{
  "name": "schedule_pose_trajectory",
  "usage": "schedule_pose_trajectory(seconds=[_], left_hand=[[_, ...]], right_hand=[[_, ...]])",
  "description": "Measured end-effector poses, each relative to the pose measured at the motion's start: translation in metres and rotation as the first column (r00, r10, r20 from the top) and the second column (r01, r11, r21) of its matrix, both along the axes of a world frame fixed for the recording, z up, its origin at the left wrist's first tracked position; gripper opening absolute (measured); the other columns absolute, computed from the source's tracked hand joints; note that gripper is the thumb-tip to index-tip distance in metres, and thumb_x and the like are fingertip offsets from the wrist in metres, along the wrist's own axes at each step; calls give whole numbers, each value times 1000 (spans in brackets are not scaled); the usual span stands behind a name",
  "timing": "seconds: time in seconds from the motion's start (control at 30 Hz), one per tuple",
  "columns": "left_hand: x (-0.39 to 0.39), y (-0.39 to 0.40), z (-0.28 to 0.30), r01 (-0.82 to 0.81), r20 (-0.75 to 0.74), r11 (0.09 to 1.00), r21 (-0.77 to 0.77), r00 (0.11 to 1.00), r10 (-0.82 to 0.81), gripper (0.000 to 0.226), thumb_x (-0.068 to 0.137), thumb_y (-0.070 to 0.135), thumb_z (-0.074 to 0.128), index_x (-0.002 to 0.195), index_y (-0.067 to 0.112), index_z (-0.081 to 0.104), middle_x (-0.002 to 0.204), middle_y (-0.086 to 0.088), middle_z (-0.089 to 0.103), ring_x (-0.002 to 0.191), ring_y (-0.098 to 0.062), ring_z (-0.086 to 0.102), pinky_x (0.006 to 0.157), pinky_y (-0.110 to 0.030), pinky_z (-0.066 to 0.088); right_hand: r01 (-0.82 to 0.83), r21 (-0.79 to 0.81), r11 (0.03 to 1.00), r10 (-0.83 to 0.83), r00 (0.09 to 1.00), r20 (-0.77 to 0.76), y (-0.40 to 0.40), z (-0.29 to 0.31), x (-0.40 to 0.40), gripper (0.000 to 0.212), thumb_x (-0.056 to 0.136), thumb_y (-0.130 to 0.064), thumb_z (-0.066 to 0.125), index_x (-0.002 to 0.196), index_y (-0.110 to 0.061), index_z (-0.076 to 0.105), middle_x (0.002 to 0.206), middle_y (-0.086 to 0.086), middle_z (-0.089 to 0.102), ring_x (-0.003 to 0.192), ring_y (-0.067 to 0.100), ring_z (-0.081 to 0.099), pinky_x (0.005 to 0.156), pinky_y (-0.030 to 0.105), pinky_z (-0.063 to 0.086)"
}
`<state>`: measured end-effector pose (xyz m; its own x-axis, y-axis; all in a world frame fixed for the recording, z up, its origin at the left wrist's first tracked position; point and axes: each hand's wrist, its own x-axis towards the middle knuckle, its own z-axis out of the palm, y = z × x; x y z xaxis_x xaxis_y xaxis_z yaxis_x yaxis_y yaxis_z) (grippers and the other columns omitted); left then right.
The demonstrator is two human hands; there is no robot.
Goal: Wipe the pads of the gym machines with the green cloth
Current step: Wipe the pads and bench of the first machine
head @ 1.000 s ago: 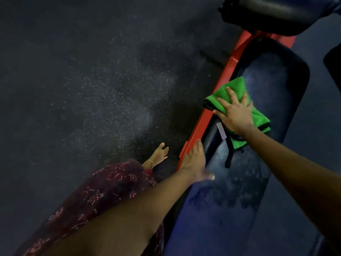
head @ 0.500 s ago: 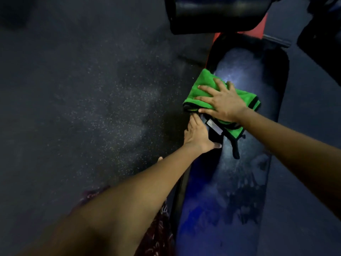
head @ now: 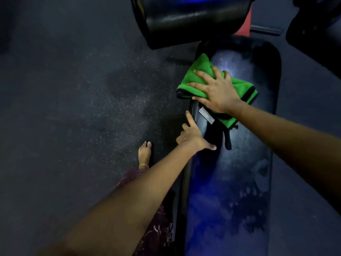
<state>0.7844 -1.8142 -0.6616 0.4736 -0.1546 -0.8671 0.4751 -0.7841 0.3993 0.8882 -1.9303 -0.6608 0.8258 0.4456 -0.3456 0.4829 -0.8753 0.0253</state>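
A long dark bench pad (head: 236, 178) runs from the bottom of the view up to the right of centre, with damp smears on its near half. The folded green cloth (head: 198, 78), black-edged with a white tag, lies on the pad's upper left part. My right hand (head: 215, 91) presses flat on the cloth with fingers spread. My left hand (head: 193, 135) rests on the pad's left edge just below the cloth, index finger pointing up along the edge and thumb on the pad surface.
A black cylindrical roller pad (head: 190, 19) hangs over the bench's far end, with a red frame part (head: 246, 24) behind it. Another dark pad (head: 317, 30) sits at the top right. Speckled dark rubber floor (head: 73, 108) lies left; my bare foot (head: 144, 154) stands beside the bench.
My right hand has slid the cloth a little across the pad's far part. My left hand moved up along the pad's left edge toward the cloth, and the view shifted over the bench.
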Motion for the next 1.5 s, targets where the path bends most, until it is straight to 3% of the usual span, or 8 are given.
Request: schedule_pose_trajectory(seconds=[0.17, 0.43, 0.83, 0.97, 1.1, 1.23, 1.33, 1.5], left_hand=[[12, -5, 6, 134, -1, 986, 102, 991, -134, 149, 60, 45, 85, 139, 4, -34, 157, -18, -8, 145, -33, 7, 114, -54, 14], [0, 4, 6, 258, 278, 954, 152, 915, -292, 146, 62, 62, 76, 139, -6, -28, 153, -20, -24, 143, -31, -19, 113, -45, -13], [-63, 27, 17, -264, 191, 913, -310, 924, 332, 77, 84, 9, 65, 149, 11, 24, 159, -4, 9, 145, -14, 13, 106, -10, 8], [-93, 20, 38, -514, -39, 812, -277, 850, 525, 92, 60, 47, 63, 144, 19, 38, 154, 1, 26, 139, -15, 30, 118, -38, 17], [-106, 19, 76, -714, -243, 669, -206, 700, 672, 92, 56, 65, 67, 134, 20, 48, 133, -5, 55, 120, -19, 52, 111, -37, 33], [-91, 18, 131, -744, -256, 574, -341, 661, 705, 35, 90, 35, 62, 121, 25, 48, 107, 9, 58, 107, -10, 56, 71, -1, 42], [-78, 25, 174, -731, -207, 548, -408, 658, 724, 34, 85, 19, 67, 117, 11, 59, 106, -4, 68, 101, -22, 65, 82, -22, 52], [-45, 54, 240, -707, -225, 490, -511, 660, 717, 16, 88, 8, 56, 101, 15, 62, 94, -7, 69, 81, -20, 65, 76, -30, 53]], right_hand=[[339, 52, 939, -343, 934, 102, 9, -7, 54, 52, 94, -54, 40, 142, -33, 41, 151, 8, 30, 139, 42, 16, 106, 56, 20], [406, 151, 902, -423, 900, 108, 10, -12, -6, 53, 91, -55, 35, 140, -37, 41, 154, 1, 29, 133, 43, 29, 98, 55, 29], [556, 197, 807, -580, 809, 92, 23, -10, -174, 55, 83, -42, 61, 136, -36, 49, 142, 3, 47, 101, 34, 43, 77, 44, 41], [709, 250, 660, -703, 700, -128, 45, 11, -213, 59, 78, -18, 71, 133, -31, 54, 139, 8, 49, 91, 36, 47, 74, 41, 44], [900, 357, 249, -793, 401, -459, 48, 51, -210, 40, 94, -30, 56, 132, -16, 56, 142, 7, 42, 126, 36, 37, 106, 41, 32], [878, 448, -167, -529, 304, -793, 43, 111, -194, 37, 90, -11, 52, 127, -11, 56, 135, 7, 42, 132, 22, 37, 111, 24, 29], [797, 470, -380, -440, 291, -849, 20, 173, -179, 43, 83, -6, 48, 123, -17, 58, 121, 5, 49, 110, 14, 49, 81, 11, 40], [886, 313, -343, -392, 168, -905, 8, 243, -147, 59, 88, -36, 61, 138, -10, 43, 134, 6, 52, 116, 23, 55, 78, 27, 48]])
